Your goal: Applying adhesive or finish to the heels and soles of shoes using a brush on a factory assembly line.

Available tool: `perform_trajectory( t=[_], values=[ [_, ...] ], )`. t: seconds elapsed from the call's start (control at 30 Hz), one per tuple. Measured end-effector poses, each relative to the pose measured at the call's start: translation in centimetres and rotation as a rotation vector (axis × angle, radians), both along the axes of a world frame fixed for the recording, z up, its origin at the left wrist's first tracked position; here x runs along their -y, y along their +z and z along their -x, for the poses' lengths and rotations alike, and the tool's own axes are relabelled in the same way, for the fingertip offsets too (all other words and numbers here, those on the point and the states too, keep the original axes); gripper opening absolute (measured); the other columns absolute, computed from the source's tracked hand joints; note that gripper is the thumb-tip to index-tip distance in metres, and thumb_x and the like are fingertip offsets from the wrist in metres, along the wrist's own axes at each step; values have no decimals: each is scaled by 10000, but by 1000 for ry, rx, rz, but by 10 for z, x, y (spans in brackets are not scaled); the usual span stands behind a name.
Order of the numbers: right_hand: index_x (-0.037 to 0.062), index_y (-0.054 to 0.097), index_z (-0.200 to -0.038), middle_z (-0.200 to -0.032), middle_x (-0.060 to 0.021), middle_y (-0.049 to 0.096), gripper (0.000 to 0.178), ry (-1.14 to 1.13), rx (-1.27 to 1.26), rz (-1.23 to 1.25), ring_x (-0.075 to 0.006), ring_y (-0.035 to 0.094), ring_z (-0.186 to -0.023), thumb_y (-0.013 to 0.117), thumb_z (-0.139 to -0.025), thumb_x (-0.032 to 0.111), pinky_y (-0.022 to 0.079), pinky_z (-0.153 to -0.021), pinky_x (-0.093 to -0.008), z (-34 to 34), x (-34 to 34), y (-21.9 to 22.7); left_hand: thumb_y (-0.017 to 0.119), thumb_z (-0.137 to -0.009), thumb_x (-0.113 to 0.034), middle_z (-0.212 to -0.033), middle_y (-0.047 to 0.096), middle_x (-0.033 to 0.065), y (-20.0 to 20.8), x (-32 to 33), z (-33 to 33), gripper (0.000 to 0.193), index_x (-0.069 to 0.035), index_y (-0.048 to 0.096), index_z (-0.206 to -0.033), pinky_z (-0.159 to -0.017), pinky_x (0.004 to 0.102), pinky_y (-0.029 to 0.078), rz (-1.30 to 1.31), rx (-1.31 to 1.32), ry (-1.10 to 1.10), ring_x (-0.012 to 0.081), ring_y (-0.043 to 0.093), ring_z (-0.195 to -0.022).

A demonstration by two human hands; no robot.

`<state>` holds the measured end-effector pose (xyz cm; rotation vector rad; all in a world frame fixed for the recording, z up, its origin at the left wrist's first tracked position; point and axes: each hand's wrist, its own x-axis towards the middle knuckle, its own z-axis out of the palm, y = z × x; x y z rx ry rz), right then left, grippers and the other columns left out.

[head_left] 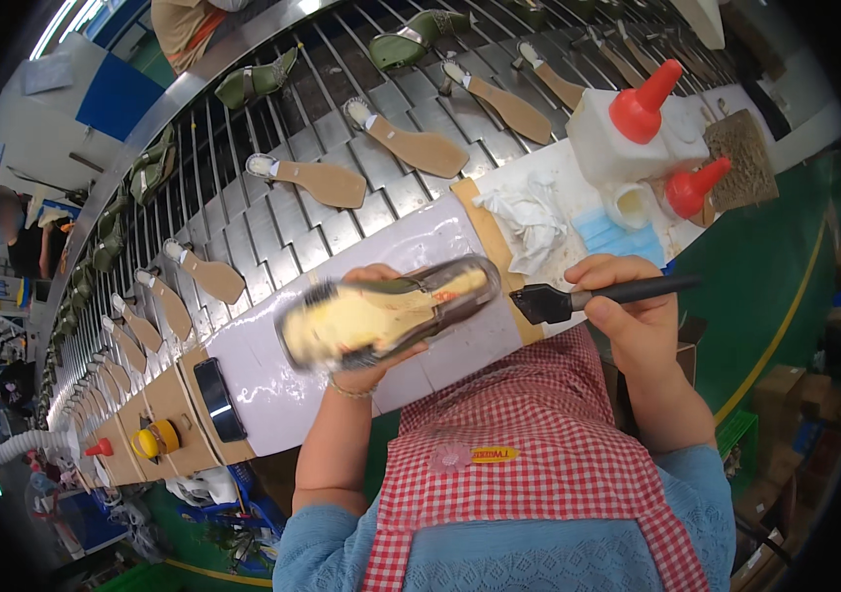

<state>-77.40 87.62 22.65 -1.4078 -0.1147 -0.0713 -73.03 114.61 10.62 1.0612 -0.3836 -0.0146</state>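
Observation:
My left hand (361, 376) grips a dark green shoe (389, 314) from beneath, over the work board. The shoe is turned with its pale yellow underside up, and its toe end is smeared by motion. In my right hand (628, 308) is a brush (543, 304) with dark bristles and a black handle, pinched between thumb and fingers. The bristles point toward the shoe's narrow end, with a small gap between them.
Beyond the board, a slatted metal conveyor (292, 232) carries tan soles (322, 184) and green shoes (258, 79). At right stand a white bottle with a red nozzle (638, 104), crumpled tissue (529, 222) and a blue mask (618, 235). A phone (219, 399) and yellow tape (156, 439) lie left.

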Motion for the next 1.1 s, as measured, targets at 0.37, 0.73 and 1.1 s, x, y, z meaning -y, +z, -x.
perform_trajectory(
  t=[0.37, 0.73, 1.1],
  values=[
    [18, 636, -916, -899, -31, 620, 148, 31, -169, 139, -98, 566, -860, 709, -788, 27, 444, -781, -245, -26, -33, -66, 613, -770, 82, -968, 478, 98, -107, 4, 49, 113, 41, 526, -828, -997, 442, 449, 139, -203, 160, 401, 520, -1158],
    [19, 639, -881, -863, -35, 616, 139, 43, -183, 207, -118, 569, -828, 722, -784, 74, 439, -748, -260, -33, -46, -83, 488, -831, 46, -1337, 407, 226, -129, -19, 56, 203, -22, 432, -1014, -953, 341, 494, 215, -427, -96, 342, 507, -1199],
    [38, 632, -840, -815, -65, 610, 122, 157, -6, 341, -186, 582, -795, 722, -759, 54, 444, -720, -295, -19, -52, -73, 535, -786, 151, -1035, 430, 124, -88, -4, 52, 187, 12, 478, -897, -997, 445, 438, -228, 287, 263, 441, 479, -1205]
  ],
)
